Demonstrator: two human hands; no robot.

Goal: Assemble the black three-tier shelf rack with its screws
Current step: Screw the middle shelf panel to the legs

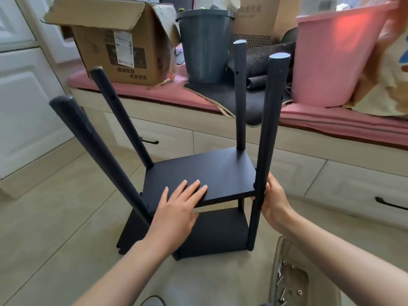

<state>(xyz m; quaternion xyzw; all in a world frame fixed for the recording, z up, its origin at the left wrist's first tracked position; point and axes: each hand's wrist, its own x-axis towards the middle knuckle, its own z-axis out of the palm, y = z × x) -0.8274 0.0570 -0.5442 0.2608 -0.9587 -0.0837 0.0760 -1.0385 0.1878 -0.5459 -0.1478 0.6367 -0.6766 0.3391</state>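
We find the left hand (180,203) flat, fingers straight, pressing the matte black shelf board (205,173) of the rack, which stands on the tiled floor (55,217). The right hand (272,196) grips the near right round post (268,138); its fingertips are hidden behind it. Loose metal screws (284,281) lie on a tray cut off at the lower edge. The cardboard box (117,47) carries a white label and printing, neither legible. Beside it stand a grey plastic bin (204,45) and a pink tub (331,62).

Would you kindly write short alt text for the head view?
A person's left hand presses flat on the middle shelf of a half-built black rack, while the right hand grips its front right post. Loose screws lie on the floor nearby.
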